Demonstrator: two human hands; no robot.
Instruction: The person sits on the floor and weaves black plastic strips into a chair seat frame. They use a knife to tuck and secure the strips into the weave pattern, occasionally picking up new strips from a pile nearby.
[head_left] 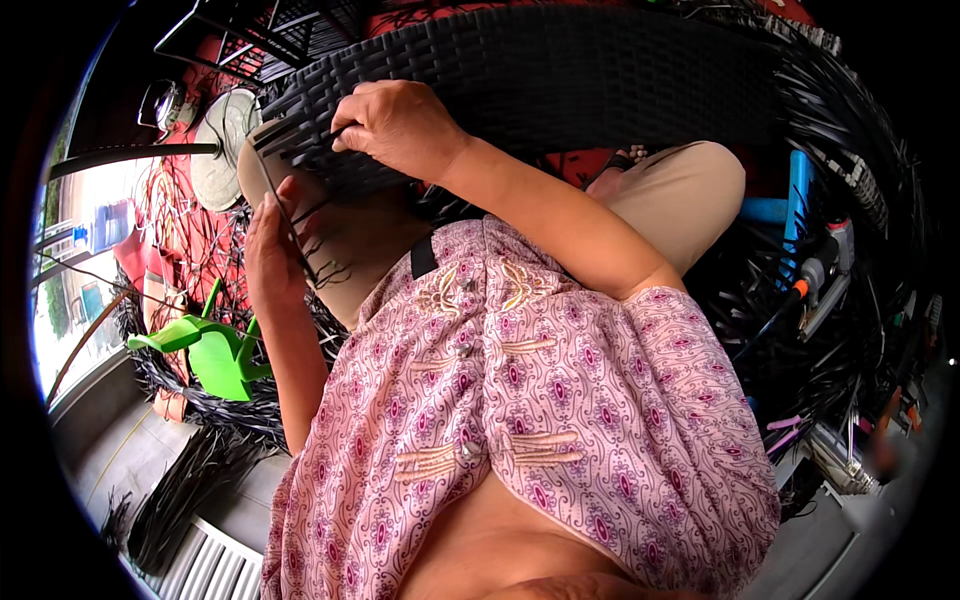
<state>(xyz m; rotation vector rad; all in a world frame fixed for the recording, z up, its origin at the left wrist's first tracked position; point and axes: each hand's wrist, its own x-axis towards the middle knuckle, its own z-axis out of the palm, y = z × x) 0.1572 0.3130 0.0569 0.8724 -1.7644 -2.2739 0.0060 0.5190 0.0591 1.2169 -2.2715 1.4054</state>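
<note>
A long black woven panel (560, 70) of flat plastic strips lies across my lap, its unfinished left end bristling with loose strip ends. At that end my right hand (400, 125) pinches a black strip, thumb and fingers pressed together against the weave. Lower and to the left is my left hand (275, 245), fingers partly curled. A thin dark strip (283, 205) runs down past its fingers from the panel's corner, and the hand seems to hold it loosely. Its far fingers are partly hidden.
Piles of black strips (840, 100) lie at the right and left. A green plastic chair (220, 360) and a round pale disc (222, 150) are at the left. A power tool (820, 265) lies at the right near a blue bar (796, 215). A black metal frame (250, 40) stands at the back.
</note>
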